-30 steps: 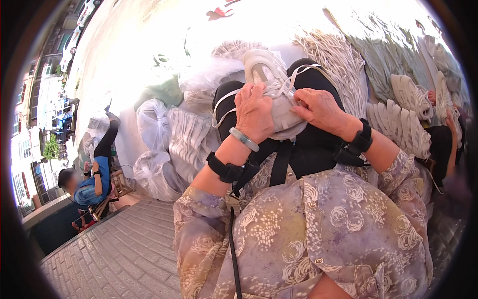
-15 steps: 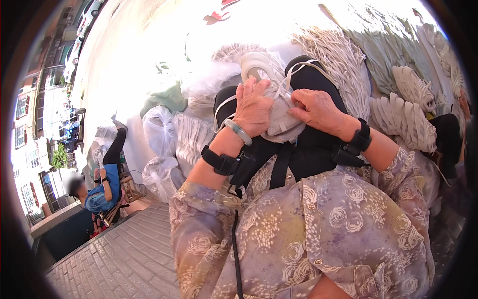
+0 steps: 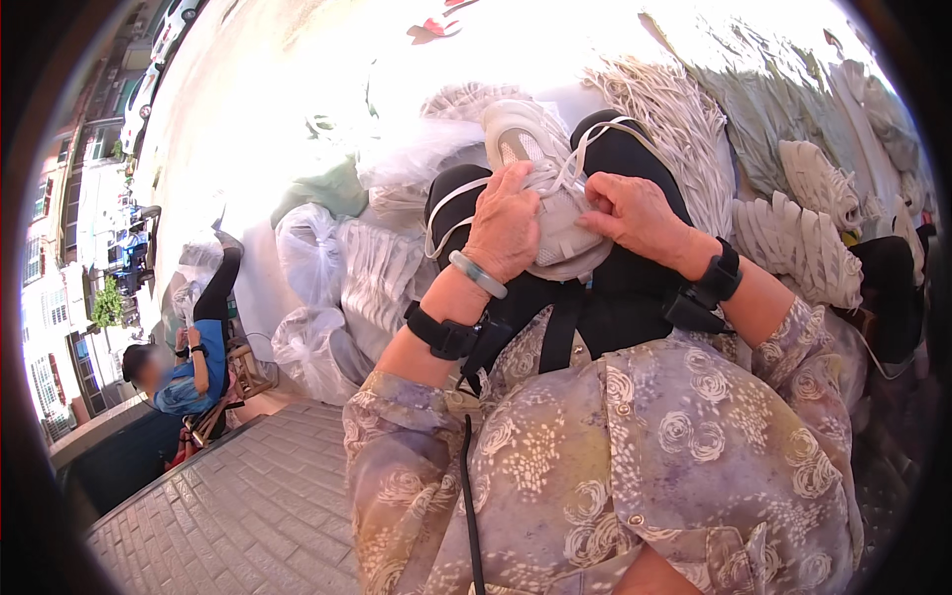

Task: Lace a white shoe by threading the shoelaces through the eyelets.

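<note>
A pale beige sneaker (image 3: pixel 558 213) rests across my lap between my thighs, its toe toward me. White shoelace (image 3: pixel 573 171) crosses its front, with long loose loops hanging over both knees. My left hand (image 3: pixel 504 226) is closed on the left edge of the sneaker, by the lacing, with fingers bent. On the other side, my right hand (image 3: pixel 640 213) is closed in a pinch against the sneaker's right edge. What lies between its fingertips is hidden.
A heap of loose laces (image 3: pixel 684 129) lies beyond my right knee. Several pale sneakers (image 3: pixel 798 248) are piled at the right. Clear plastic bags (image 3: pixel 312 253) stand at the left, above grey paving (image 3: pixel 238 506). A seated person in blue (image 3: pixel 198 382) is farther left.
My left fingers have drawn down toward me, showing more of the sneaker's upper and tongue. My right hand has barely moved. The person at the left has leaned lower.
</note>
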`<state>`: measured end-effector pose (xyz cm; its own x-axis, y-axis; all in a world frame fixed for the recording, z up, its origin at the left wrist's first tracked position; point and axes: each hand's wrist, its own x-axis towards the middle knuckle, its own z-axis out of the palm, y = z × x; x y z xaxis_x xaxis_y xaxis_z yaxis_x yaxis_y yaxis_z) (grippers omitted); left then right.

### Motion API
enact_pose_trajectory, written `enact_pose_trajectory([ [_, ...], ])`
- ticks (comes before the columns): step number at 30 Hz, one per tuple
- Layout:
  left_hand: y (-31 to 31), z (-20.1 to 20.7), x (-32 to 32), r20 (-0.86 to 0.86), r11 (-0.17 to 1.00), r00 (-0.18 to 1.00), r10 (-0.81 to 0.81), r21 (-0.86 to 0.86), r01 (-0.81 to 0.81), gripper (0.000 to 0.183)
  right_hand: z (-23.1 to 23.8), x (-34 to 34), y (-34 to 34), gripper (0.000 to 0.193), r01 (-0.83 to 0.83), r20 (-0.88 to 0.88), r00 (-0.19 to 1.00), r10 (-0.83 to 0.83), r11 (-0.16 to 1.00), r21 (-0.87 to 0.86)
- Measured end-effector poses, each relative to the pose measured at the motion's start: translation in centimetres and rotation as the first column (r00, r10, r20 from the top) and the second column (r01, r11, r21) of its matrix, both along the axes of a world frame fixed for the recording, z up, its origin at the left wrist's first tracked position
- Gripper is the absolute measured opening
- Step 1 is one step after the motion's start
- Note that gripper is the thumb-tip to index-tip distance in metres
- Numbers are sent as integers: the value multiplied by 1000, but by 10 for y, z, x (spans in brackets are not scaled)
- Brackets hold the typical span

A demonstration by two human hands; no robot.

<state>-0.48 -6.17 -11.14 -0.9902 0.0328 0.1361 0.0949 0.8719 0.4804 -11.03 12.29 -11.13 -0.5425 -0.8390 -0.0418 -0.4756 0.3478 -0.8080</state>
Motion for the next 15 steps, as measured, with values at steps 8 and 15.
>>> enact_pose_trajectory([
  [8,5,-2,-2,-80,1000,996,30,6,-30,8,4,4,-3,23,39,-46,998,-41,998,-43],
  [15,21,-9,-8,-123,988,988,91,-114,-106,13,0,7,-9,14,72,-49,996,-78,990,-119],
])
